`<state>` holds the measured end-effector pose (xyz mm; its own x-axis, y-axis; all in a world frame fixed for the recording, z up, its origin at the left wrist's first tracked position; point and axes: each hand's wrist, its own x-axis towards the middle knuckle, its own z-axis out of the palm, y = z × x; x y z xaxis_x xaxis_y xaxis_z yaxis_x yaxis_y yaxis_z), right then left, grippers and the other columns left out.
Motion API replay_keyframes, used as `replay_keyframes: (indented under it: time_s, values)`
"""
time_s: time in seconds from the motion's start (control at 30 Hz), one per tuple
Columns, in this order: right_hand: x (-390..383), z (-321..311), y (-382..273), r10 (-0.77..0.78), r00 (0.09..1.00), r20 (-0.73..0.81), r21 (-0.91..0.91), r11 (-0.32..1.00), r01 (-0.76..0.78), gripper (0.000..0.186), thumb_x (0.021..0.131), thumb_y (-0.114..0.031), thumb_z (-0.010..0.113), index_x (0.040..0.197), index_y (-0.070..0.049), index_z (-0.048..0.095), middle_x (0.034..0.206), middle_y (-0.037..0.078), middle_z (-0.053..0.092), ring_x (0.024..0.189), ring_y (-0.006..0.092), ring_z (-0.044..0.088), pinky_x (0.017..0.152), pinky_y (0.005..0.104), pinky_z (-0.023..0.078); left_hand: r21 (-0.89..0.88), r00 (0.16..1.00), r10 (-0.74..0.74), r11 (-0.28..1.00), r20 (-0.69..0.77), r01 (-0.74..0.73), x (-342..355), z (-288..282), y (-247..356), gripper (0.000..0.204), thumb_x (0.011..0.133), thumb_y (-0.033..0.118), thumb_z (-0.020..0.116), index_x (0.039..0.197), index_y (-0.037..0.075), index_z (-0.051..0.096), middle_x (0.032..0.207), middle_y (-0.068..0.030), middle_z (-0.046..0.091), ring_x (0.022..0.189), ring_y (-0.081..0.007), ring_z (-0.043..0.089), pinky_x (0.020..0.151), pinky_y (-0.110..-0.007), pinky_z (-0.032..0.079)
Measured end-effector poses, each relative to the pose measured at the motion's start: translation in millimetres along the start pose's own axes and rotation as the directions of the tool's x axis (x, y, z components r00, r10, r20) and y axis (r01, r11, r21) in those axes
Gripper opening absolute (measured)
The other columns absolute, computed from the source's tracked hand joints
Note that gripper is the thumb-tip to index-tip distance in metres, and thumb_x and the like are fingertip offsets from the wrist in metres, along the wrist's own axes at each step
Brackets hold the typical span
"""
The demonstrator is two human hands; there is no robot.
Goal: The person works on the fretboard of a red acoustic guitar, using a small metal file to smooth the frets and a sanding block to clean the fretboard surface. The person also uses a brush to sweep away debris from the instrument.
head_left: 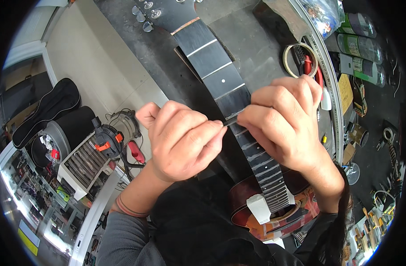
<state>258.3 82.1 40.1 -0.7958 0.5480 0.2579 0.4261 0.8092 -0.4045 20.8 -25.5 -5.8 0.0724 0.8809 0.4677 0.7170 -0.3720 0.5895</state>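
Note:
A guitar lies on the workbench, its dark fretboard running from the headstock at the top down to the red-brown body. Pale lines mark the frets, and white pieces sit beside the fretboard's lower end. Across the middle of the neck, a thin dark strip spans the gap between my hands; its exact kind is too small to make out. My left hand pinches one end, fingers curled. The other end is pinched by my right hand, which hides part of the fretboard.
A tape roll lies to the right with a red-handled tool showing inside it. Beyond a curved ruler edge are plastic bottles and scattered tools. To the left stand a black-and-orange machine and a black case.

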Motion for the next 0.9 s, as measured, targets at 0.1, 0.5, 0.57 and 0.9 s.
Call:
replay_keyframes:
  time_s: [0.1,0.5,0.57,0.9]
  values:
    - [2.2,2.9,0.6,-0.001,1.0,0.004,-0.017,1.0,0.002,0.037,0.08,-0.02,0.095,0.113,-0.018,0.079,0.116,0.0,0.073,0.111,0.0295,0.067,0.103,0.0499,0.042,0.048,1.0,0.01,0.999,0.001,-0.01,-0.8,-1.4,-0.3,0.035,0.077,0.007,0.098,0.107,0.014,0.082,0.094,0.0016,0.072,0.081,-0.0215,0.063,0.092,-0.043,0.036]
    - [-6.0,-7.2,-8.2,0.038,0.997,0.069,0.006,0.999,-0.039,0.032,0.084,-0.022,0.091,0.114,-0.017,0.078,0.117,0.001,0.073,0.112,0.028,0.067,0.104,0.049,0.042,-0.043,1.0,0.002,0.999,0.013,-0.002,-6.8,0.8,5.7,0.037,0.078,0.008,0.098,0.111,0.014,0.081,0.095,0.0012,0.071,0.08,-0.021,0.064,0.091,-0.044,0.036]
    - [2.7,-3.4,-4.8,0.034,0.998,0.047,0.011,0.999,-0.035,0.034,0.084,-0.021,0.094,0.113,-0.017,0.078,0.117,0.001,0.073,0.111,0.0289,0.067,0.103,0.0493,0.042,-0.022,1.0,0.0,1.0,-0.008,0.0,-6.3,2.3,-1.2,0.036,0.079,0.009,0.097,0.11,0.014,0.081,0.094,0.0014,0.071,0.081,-0.0212,0.064,0.091,-0.044,0.037]
    - [-11.3,-9.3,-14.9,0.045,0.993,0.111,-0.023,0.999,-0.042,0.035,0.082,-0.022,0.094,0.112,-0.017,0.079,0.115,0.0,0.073,0.111,0.0283,0.067,0.104,0.0492,0.041,-0.049,0.999,-0.007,0.999,0.041,0.009,-16.4,-2.6,14.3,0.033,0.08,0.01,0.096,0.11,0.014,0.082,0.096,0.002,0.071,0.081,-0.0208,0.065,0.092,-0.044,0.036]
